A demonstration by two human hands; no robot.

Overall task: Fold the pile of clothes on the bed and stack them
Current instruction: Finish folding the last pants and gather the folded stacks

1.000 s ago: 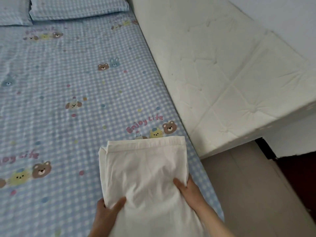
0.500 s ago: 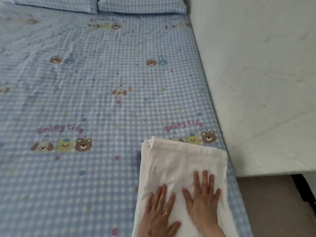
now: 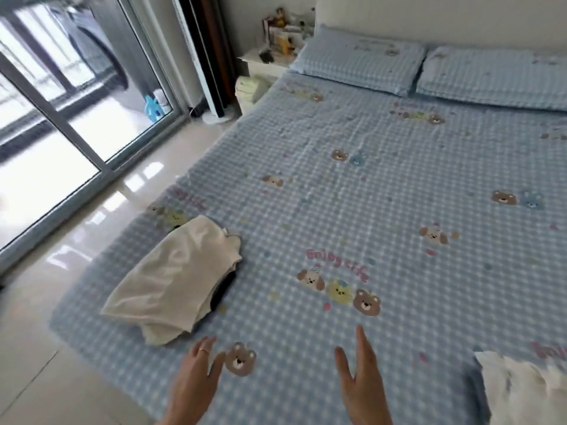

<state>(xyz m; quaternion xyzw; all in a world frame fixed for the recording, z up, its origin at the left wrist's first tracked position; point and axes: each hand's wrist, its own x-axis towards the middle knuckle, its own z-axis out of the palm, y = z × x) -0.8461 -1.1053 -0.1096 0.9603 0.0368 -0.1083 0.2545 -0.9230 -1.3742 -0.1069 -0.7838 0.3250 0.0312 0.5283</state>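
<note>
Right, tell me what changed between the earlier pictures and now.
Both hands left the folded white cloth: the left hand and right hand now hover open over the bed, holding nothing. The view swung left, bringing a pile of clothes into sight. The folded cloth stays lying at the bed's right edge.

A home bedroom. A wide bed [image 3: 383, 185] wears a blue checked sheet printed with cartoon animals, with two matching pillows [image 3: 362, 58] at its head. A cluttered bedside stand [image 3: 264, 64] sits in the corner, and glass sliding doors [image 3: 76, 96] meet a glossy tiled floor [image 3: 61, 265].
</note>
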